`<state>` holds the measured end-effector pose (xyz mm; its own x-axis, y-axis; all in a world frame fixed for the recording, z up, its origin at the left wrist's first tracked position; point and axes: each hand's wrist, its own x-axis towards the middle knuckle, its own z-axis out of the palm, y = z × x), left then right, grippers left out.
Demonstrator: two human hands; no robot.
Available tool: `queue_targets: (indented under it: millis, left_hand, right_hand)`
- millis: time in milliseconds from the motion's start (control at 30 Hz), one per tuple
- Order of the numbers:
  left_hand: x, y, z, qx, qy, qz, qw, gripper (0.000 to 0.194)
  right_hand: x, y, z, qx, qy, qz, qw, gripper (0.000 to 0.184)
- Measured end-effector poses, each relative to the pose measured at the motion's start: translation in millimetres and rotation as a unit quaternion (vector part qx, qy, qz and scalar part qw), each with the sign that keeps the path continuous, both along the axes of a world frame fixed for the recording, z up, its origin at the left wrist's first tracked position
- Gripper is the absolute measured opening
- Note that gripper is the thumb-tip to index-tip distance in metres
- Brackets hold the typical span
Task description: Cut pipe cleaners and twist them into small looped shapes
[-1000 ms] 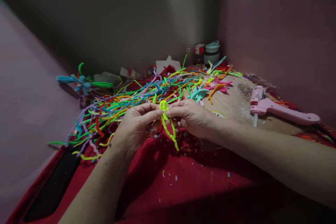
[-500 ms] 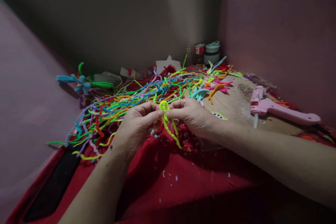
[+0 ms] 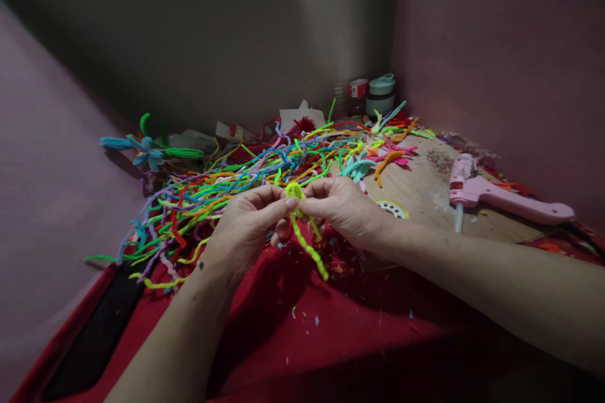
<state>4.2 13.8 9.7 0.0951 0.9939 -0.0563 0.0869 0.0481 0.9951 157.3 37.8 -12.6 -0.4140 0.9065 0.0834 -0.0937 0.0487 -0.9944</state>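
Observation:
My left hand (image 3: 243, 230) and my right hand (image 3: 343, 208) meet over a red cloth (image 3: 331, 327), both pinching a yellow-green pipe cleaner (image 3: 302, 233). Its top is bent into a small loop between my fingertips. Its twisted tail hangs down and to the right, below my hands. A big heap of coloured pipe cleaners (image 3: 227, 186) lies just beyond my hands.
A pink glue gun (image 3: 501, 198) rests on a wooden board (image 3: 425, 192) at the right. Jars (image 3: 380, 93) stand in the far corner by the walls. A light-blue pipe-cleaner flower (image 3: 144, 150) lies at the far left. Small scraps dot the cloth.
The tail of the yellow-green pipe cleaner has swung a little lower and to the right, and its strands look twisted closer together. My hands stay in the same place.

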Motion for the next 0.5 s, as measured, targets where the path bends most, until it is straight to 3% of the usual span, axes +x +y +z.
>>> queue_targets:
  millis: [133, 300, 500]
  left_hand:
    - [-0.1, 0.2, 0.4, 0.0, -0.001, 0.007, 1.0, 0.012]
    - [-3.3, 0.2, 1.2, 0.003, 0.028, 0.009, 1.0, 0.009]
    - [-2.9, 0.9, 0.6, -0.007, -0.013, 0.007, 1.0, 0.011]
  right_hand:
    - [-0.5, -0.4, 0.4, 0.018, -0.019, -0.018, 0.999, 0.011]
    - [-1.3, 0.6, -0.1, -0.009, -0.005, -0.005, 1.0, 0.01]
    - [-0.2, 0.7, 1.6, -0.009, 0.006, -0.003, 1.0, 0.013]
